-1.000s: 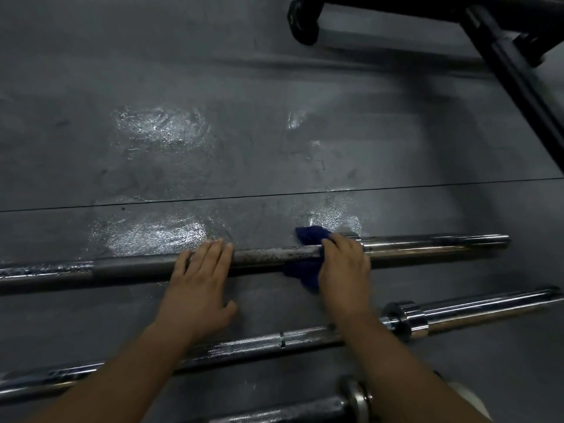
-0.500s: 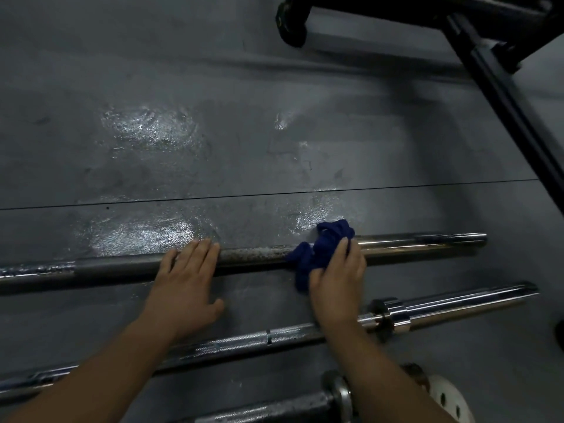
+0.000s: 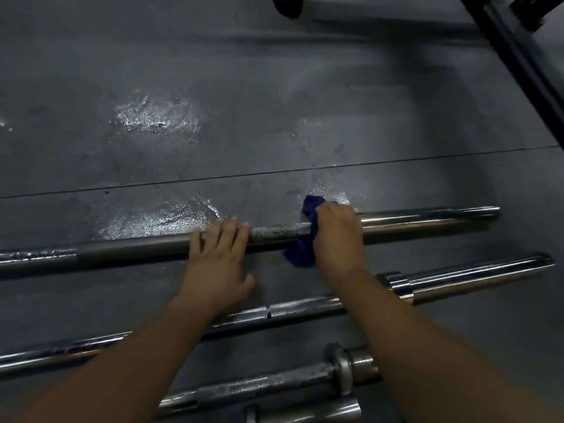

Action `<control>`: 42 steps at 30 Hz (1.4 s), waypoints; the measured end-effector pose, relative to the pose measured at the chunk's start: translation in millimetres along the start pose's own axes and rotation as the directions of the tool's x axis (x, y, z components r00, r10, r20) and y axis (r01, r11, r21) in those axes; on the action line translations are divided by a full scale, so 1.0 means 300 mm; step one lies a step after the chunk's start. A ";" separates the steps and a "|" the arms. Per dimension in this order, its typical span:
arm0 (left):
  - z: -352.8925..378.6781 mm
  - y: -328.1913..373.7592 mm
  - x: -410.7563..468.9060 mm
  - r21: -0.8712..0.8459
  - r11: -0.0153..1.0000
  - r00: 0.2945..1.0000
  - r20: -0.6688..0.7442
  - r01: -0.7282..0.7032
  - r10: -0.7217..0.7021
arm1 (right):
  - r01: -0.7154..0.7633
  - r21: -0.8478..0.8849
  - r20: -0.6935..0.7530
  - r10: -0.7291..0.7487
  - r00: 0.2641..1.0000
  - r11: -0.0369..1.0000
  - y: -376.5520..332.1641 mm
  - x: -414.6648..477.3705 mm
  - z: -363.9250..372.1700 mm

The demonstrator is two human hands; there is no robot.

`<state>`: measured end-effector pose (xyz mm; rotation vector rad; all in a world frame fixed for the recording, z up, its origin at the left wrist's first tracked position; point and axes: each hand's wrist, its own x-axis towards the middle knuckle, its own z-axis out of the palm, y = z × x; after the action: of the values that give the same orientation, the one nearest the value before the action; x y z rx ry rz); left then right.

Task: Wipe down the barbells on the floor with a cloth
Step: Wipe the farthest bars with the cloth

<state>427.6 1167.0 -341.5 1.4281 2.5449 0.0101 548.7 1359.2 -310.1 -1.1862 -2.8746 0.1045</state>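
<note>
Three steel barbells lie side by side on the dark rubber floor. On the far barbell (image 3: 427, 222), my left hand (image 3: 219, 267) rests flat with straight fingers across the shaft. Just to its right, my right hand (image 3: 338, 239) grips a dark blue cloth (image 3: 300, 253) wrapped over that same bar, near where the rough shaft meets the shiny sleeve. The cloth shows above and below my fingers. The middle barbell (image 3: 457, 277) runs under both wrists. The near barbell (image 3: 274, 384) lies between my forearms.
Wet shiny patches (image 3: 158, 119) mark the floor beyond the bars. A black equipment frame (image 3: 525, 74) slants down the top right, with a black foot (image 3: 287, 6) at the top edge. A seam (image 3: 183, 183) crosses the floor mat.
My right hand has slid the cloth a little to the right along the far bar and closed over it, so less of the cloth shows. My left hand stays pressed on the shaft.
</note>
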 end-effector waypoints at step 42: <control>0.033 0.072 -0.105 -0.202 0.979 0.993 -0.107 0.025 -0.047 | -0.041 0.501 0.023 0.034 0.999 0.864 -0.253 -0.255 0.046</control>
<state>463.4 1150.9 -342.7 1.3384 2.5703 0.3402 548.7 1250.8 -318.3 -1.1242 -2.5788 0.8100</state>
